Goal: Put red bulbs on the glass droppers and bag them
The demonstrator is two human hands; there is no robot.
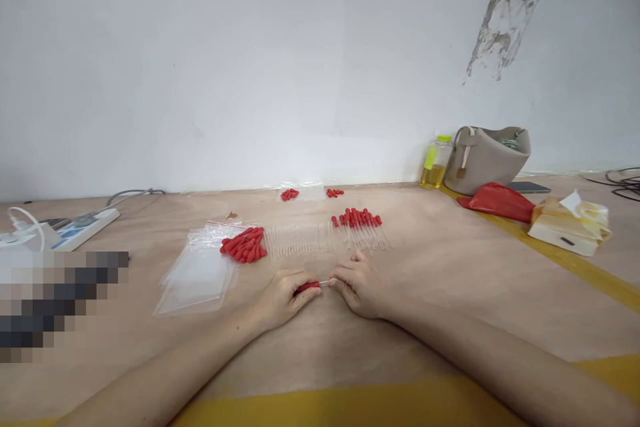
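My left hand (pixel 287 295) is closed around a red rubber dropper bulb (pixel 309 286). A clear glass dropper tube (pixel 324 283) meets the bulb's open end, and my right hand (pixel 361 285) pinches that tube; its far part is hidden by the fingers. Beyond my hands lies a row of bare glass tubes (pixel 299 240). To its left, a pile of loose red bulbs (pixel 245 245) rests partly on clear plastic bags (pixel 200 277). On the right of the row are several droppers with red bulbs fitted (pixel 361 223).
Near the wall are two small groups of red pieces (pixel 289 195). At right stand a bottle of yellow liquid (pixel 434 163), a grey bag (pixel 487 159), a red pouch (pixel 500 203) and a tissue pack (pixel 570 227). A power strip (pixel 87 230) lies at left.
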